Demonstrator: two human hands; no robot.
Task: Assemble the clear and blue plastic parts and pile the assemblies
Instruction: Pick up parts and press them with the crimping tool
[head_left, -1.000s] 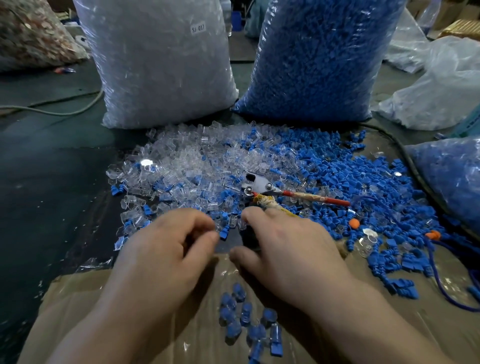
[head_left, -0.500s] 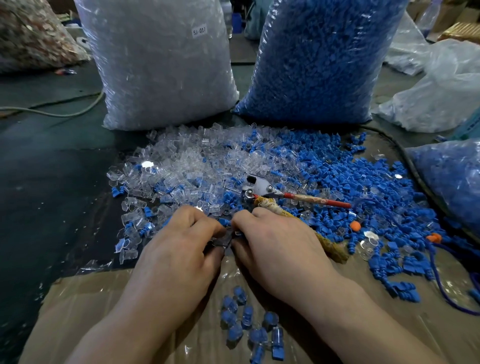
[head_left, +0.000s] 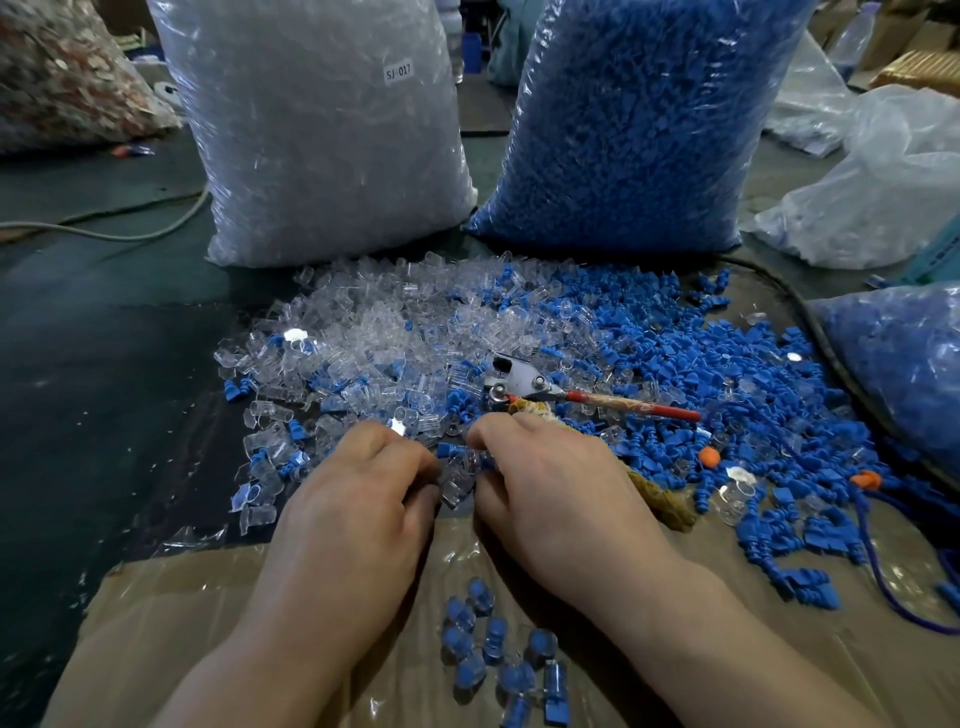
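Loose clear parts (head_left: 363, 322) beside blue parts (head_left: 701, 364)

Downward look at two bare hands close together at a work surface. Left hand (head_left: 353, 499) and right hand (head_left: 561, 493), fingers curled, pinching one clear part (head_left: 460, 480) between them. Just beyond, a wide scatter: loose clear parts (head_left: 374, 322) to the left, blue parts (head_left: 701, 374) to the right, mixed in the middle. On the scatter, a metal cutter (head_left: 524, 382) with a red handle. Behind, two upright plastic sacks: clear-filled sack (head_left: 322, 130) labelled "SJ 017", blue-filled sack (head_left: 634, 119). Between the wrists, on cardboard (head_left: 182, 623), a small pile of assemblies (head_left: 498, 654), clear with blue inside.
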